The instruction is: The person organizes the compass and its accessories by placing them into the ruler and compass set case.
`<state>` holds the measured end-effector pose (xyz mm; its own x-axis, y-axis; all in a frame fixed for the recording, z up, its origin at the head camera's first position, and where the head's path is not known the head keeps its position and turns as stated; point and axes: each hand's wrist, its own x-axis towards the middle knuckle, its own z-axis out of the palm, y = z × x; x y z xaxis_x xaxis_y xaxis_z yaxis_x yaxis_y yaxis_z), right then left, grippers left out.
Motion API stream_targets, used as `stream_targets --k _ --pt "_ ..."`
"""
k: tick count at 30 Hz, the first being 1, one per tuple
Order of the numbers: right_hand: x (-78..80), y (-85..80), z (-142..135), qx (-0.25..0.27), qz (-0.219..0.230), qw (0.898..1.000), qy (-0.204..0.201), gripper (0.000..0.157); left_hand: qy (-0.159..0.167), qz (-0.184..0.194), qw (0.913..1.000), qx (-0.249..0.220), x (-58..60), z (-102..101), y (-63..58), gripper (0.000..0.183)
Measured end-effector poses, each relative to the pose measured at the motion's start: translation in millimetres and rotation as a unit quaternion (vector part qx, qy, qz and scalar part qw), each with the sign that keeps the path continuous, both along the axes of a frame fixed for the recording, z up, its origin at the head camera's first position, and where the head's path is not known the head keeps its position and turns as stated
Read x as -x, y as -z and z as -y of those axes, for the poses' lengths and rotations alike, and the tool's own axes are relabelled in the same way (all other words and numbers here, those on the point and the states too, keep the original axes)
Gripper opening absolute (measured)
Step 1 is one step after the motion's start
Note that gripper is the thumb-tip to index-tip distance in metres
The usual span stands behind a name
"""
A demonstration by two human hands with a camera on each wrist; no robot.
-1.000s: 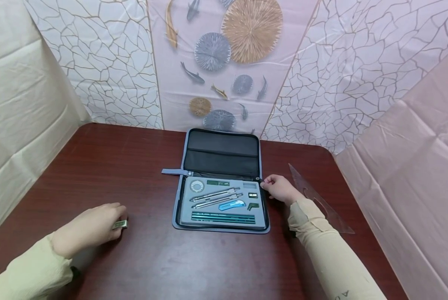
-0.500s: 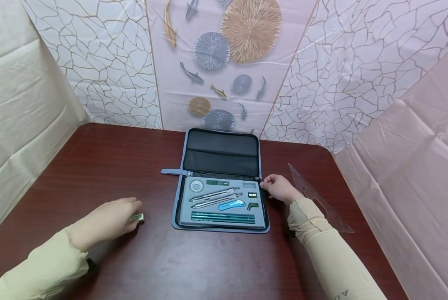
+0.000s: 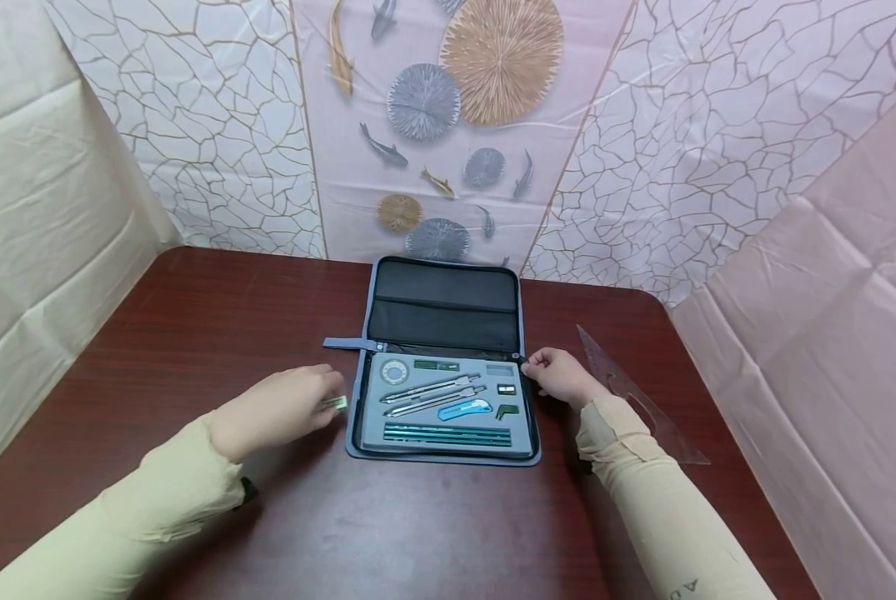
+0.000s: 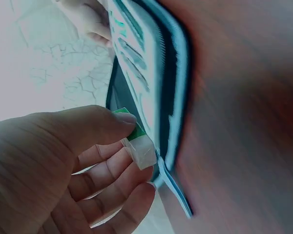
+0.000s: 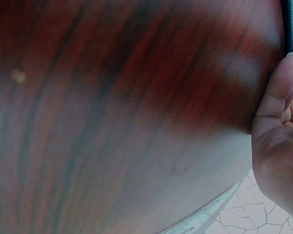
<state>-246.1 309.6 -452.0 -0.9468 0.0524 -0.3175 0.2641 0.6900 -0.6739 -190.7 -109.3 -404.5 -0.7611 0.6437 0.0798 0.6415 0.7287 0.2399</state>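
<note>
Between the thumb and fingers of my left hand (image 3: 286, 410) is a small white eraser in a green sleeve (image 4: 140, 146), just left of the zip case (image 3: 353, 442). The case lies unfolded, its dark lid back. Its grey tray (image 3: 440, 454) carries two metal compasses (image 3: 432, 392), a blue utility knife (image 3: 465, 409), green pencils (image 3: 448, 435), a pencil sharpener (image 3: 506, 389) and a round white disc (image 3: 394, 372). My right hand (image 3: 560, 375) pinches the case's right edge near the hinge; the exact part held is hidden by the fingers.
A clear set square (image 3: 635, 396) lies on the brown table (image 3: 267, 308) to the right, partly behind my right forearm. A blue strap (image 3: 348, 342) sticks out from the case's left side. Patterned cloth (image 3: 245, 125) hangs along the table's back edge.
My left hand has travelled right and slightly away from me with the eraser, up to the case's left side. My right hand stays at the case's right edge.
</note>
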Motion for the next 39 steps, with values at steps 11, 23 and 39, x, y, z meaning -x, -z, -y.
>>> stream_targets --k 11,23,39 --pt "0.0 0.2 -4 0.004 -0.005 1.000 0.000 0.019 0.051 0.070 0.9957 -0.034 23.4 -63 -5.0 0.001" --pt "-2.8 -1.4 -1 0.003 -0.001 1.000 0.003 0.019 0.069 0.091 0.9932 -0.024 35.4 -126 -5.5 0.019" --pt "-3.0 -2.3 -1 -0.002 -0.009 1.000 -0.010 0.019 0.094 0.076 0.9927 0.004 43.6 -169 -0.6 0.015"
